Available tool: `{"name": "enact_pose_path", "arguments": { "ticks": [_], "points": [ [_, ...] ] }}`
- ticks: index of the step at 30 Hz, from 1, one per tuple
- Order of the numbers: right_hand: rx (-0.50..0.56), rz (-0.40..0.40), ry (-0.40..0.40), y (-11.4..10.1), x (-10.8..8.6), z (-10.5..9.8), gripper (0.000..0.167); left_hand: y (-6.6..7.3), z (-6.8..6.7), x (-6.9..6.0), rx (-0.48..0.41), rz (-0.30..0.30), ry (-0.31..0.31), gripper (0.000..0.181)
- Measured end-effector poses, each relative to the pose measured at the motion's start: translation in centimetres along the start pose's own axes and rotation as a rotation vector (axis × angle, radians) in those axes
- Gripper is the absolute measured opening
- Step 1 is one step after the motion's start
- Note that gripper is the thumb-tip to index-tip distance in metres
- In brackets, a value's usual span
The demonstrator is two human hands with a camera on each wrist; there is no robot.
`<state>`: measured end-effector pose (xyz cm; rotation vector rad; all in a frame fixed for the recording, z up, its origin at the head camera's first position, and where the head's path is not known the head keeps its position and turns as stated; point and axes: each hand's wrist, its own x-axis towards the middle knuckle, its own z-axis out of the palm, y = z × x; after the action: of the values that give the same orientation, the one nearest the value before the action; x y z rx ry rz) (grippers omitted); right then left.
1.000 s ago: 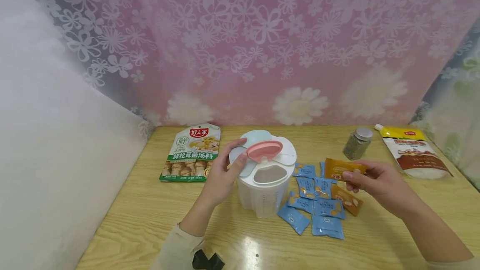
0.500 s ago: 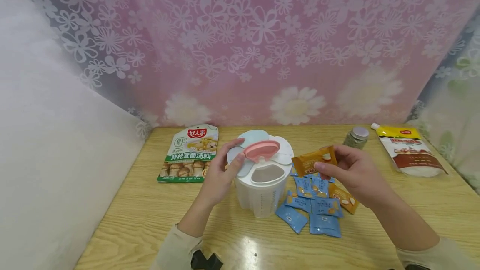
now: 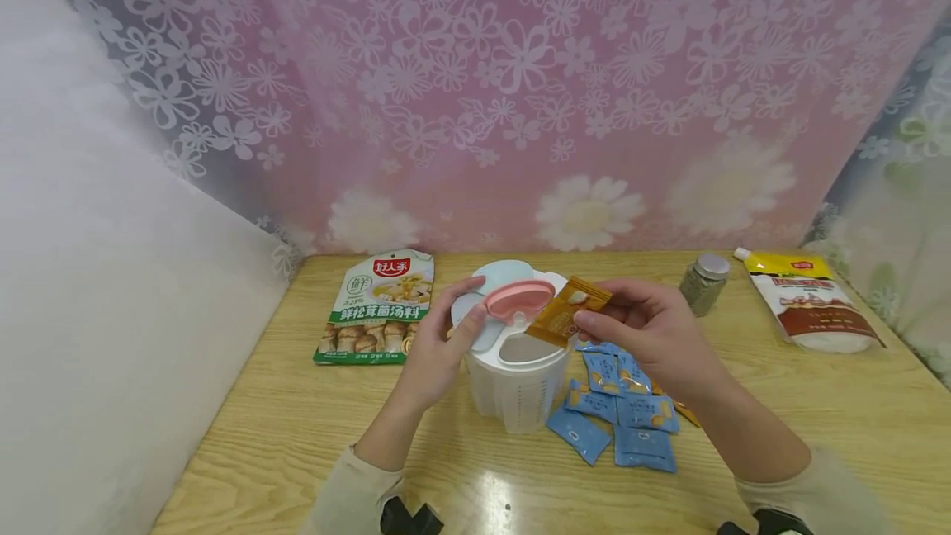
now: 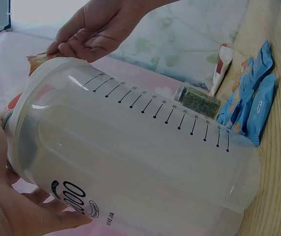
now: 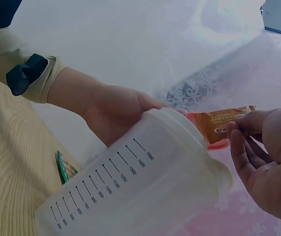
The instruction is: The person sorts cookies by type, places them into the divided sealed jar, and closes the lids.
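we see left hand [image 3: 434, 345] gripping container [image 3: 514, 393] by its lid [image 3: 502, 330], likely steadying it | right hand [image 3: 664, 337] pinching orange packet [image 3: 562, 316] at uncovered hole's [image 3: 529, 349] edge, presumably angled to fit

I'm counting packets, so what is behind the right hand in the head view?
The right hand holds one orange packet. Behind that hand, parts of blue packets and a sliver of another orange packet show. Anything the hand covers, including the rest of that packet, can't be seen.

One container [image 3: 516, 390], at least nine packets [image 3: 562, 316], one jar [image 3: 702, 286], two pouches [image 3: 379, 312].
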<state>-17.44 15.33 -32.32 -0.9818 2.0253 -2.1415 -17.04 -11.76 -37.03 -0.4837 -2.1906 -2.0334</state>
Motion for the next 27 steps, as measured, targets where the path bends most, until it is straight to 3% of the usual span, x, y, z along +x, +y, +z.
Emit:
{"name": "enact_pose_path", "arguments": {
  "ticks": [8, 14, 22, 27],
  "points": [
    [-0.07, 0.031, -0.059, -0.1, 0.8, 1.0, 0.017, 0.0, -0.1, 0.0, -0.015, -0.013, -0.002, 0.04],
    [-0.054, 0.027, -0.115, 0.3, 0.8, 1.1, 0.015, 0.1, 0.1, -0.1, -0.014, 0.0, -0.006, 0.042],
    [-0.05, 0.135, -0.096, 0.7, 0.5, 0.1, 0.018, 0.1, 0.1, -0.1, -0.014, -0.016, -0.004, 0.04],
    [-0.059, 0.14, -0.104, 0.9, 0.1, -1.0, 0.02, 0.2, 0.1, -0.1, -0.015, -0.012, -0.002, 0.041]
  ]
}}
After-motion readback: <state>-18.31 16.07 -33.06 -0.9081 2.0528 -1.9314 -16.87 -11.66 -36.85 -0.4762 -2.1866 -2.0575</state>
